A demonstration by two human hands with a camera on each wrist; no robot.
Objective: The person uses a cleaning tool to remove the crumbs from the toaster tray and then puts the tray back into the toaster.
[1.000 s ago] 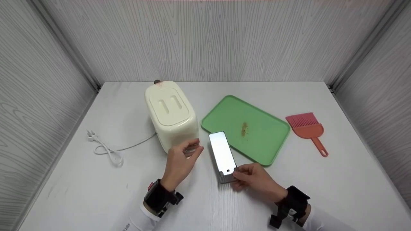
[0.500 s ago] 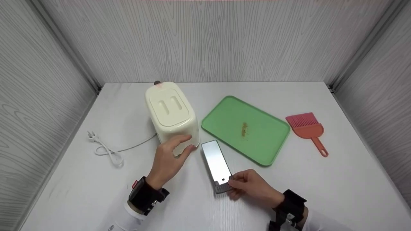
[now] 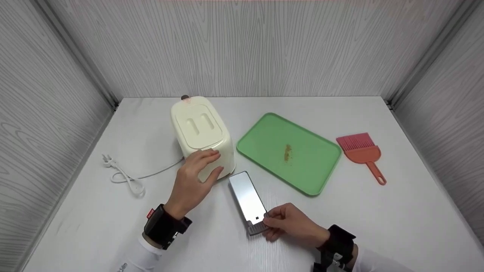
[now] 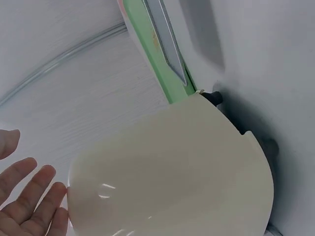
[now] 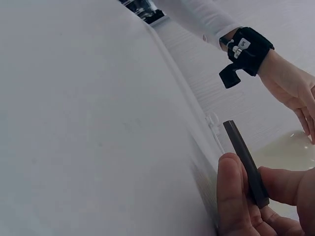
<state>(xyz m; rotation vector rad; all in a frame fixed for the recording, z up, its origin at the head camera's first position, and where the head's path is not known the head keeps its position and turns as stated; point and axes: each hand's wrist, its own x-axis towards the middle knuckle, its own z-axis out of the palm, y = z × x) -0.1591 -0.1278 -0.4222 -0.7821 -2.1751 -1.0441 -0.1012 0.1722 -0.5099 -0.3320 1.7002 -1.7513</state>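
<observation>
A cream toaster (image 3: pixel 200 128) with two lidded slots on top stands left of centre. My left hand (image 3: pixel 193 181) is at its near end, fingers extended and thumb apart. In the left wrist view the fingertips (image 4: pixel 59 189) meet the edge of the toaster (image 4: pixel 172 172), seemingly touching it. My right hand (image 3: pixel 293 223) pinches the grey end of a long, shiny metal crumb tray (image 3: pixel 247 198) between thumb and fingers. Its far end points toward the toaster's near base. The right wrist view shows the dark grey handle (image 5: pixel 246 164) edge-on between thumb and fingers.
Brown crumbs (image 3: pixel 288 153) lie on a green tray (image 3: pixel 264 130) right of the toaster. An orange dustpan with a pink brush (image 3: pixel 361 149) lies farther right. The toaster's white cord and plug (image 3: pixel 126 173) are at the left. Wood-grain panels (image 3: pixel 242 49) enclose the table.
My right hand has drawn the crumb tray toward me and leftward, to just in front of the toaster. My left hand has shifted left and up along the toaster's near end, its fingers spreading.
</observation>
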